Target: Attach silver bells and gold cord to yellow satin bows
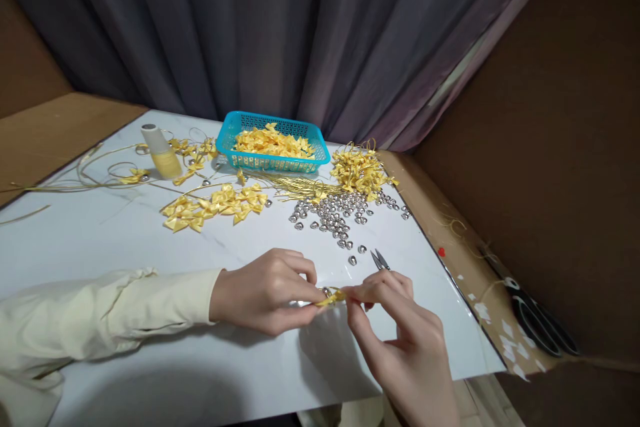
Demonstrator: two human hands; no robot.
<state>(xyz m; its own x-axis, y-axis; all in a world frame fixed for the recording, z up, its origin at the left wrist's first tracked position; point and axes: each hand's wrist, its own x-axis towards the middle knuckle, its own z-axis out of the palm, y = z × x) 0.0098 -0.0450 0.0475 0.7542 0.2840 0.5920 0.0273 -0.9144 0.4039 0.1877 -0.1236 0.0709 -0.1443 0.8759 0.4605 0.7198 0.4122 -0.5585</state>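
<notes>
Between my two hands, just above the white tabletop, is a small yellow ribbon bow (331,297) with a silver bead (326,291) at it. My left hand (273,290) pinches its left end between thumb and forefinger. At the other end, the thumb and forefinger of my right hand (405,330) are closed on the bow's tip. Pointed metal blades of small scissors (380,260) stick out past the curled fingers of my right hand; their handle is hidden. Loose silver beads (335,213) lie scattered beyond my hands, near a row of yellow bows (215,205).
A turquoise basket (273,161) full of yellow bows stands at the back. Left of it is a glue-like bottle (163,152) with gold cords (90,177). Gold-corded bows (363,172) are heaped at right. Black-handled scissors (543,323) lie on the cardboard by paper scraps (507,347).
</notes>
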